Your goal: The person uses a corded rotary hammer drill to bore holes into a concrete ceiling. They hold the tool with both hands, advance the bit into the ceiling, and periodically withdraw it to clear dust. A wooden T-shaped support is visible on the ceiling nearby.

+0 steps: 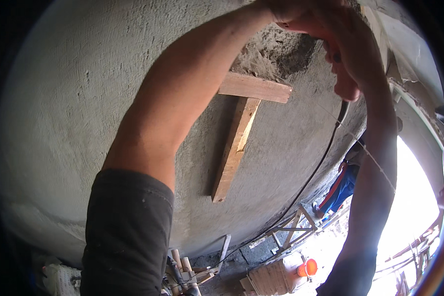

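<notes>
Overhead, at the upper edge of the view, both my arms reach up to a red corded power drill (347,88). My right hand (355,47) is wrapped round its handle, with the handle's lower end showing below the palm. At the drill's front part, my left hand (293,9) is closed on it, partly cut off by the frame. The drill's tip is out of sight. A black cord (325,158) hangs from the handle and curves down along the wall. Just below the drill is a rough, broken-out hollow (286,52) in the grey plastered wall (64,123).
A T-shaped wooden prop (234,148) stands against the wall, its crosspiece under the hollow. Below are a wooden trestle (293,229), an orange bucket (308,268) and timber pieces (182,271). A person in blue trousers (340,190) is farther right. A thin string (367,148) crosses near my right forearm.
</notes>
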Demonstrator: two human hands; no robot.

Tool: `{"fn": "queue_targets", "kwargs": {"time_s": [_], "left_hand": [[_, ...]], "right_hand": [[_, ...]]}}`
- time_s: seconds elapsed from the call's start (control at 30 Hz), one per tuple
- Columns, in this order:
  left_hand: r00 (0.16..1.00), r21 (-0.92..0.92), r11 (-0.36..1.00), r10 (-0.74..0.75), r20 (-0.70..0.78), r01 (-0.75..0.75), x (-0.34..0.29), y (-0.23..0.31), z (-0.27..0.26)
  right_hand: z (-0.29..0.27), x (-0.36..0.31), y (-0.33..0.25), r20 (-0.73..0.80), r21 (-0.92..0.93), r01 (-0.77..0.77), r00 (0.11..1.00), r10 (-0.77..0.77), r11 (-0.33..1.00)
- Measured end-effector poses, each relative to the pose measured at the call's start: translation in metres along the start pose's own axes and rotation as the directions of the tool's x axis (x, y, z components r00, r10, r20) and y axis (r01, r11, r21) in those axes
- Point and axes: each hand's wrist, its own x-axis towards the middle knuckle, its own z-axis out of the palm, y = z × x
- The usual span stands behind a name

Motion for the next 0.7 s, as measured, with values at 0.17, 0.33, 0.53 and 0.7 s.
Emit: {"fn": "queue_targets", "kwargs": {"time_s": [0.17,0.33,0.53,0.7], "left_hand": [[0.950,-0.310,0.902,-0.312,0.012,0.300,-0.020,0.011,0.011],[0.905,0.757,0.515,0.344,0.248,-0.403,-0.024,0.031,-0.002],[0.996,0.621,0.784,-0.067,0.054,0.019,0.003,0.036,-0.008],[0.988,0.590,0.807,-0.060,0.141,-0.035,0.005,0.018,-0.013]], "right_hand": [[0.026,-0.022,0.054,-0.116,0.237,0.357,0.934,-0.338,0.904],[0.009,-0.029,0.036,-0.005,0.369,0.122,0.992,-0.129,0.921],[-0.002,-0.046,0.056,0.022,0.378,0.011,1.000,-0.021,0.926],[-0.035,-0.157,0.201,-0.034,0.496,-0.179,0.974,0.225,0.849]]}}
